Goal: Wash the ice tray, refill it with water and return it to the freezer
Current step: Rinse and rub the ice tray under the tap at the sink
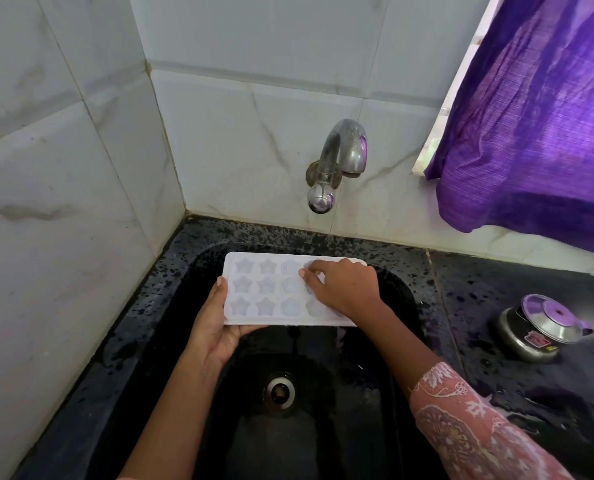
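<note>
The left hand [216,320] clasps the white plastic star-moulded ice tray [271,292] level over the black sink [184,358], steadying it while the right hand's fingertips [306,273] rub a cavity.

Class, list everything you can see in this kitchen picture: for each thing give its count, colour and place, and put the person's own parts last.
ice tray: one, white, star-shaped moulds, held over the sink
sink: one, black, set in the counter
drain: one, silver, sink floor
tap: one, metal, on the back wall, no water visible
counter: one, black speckled, wet
steel pot with lid: one, silver, on the counter at right
curtain: one, purple, upper right
wall tiles: white marbled, left and back
left hand: grips the tray's left end
right hand: fingers on the tray's moulds
sleeve: pink patterned, right arm
</note>
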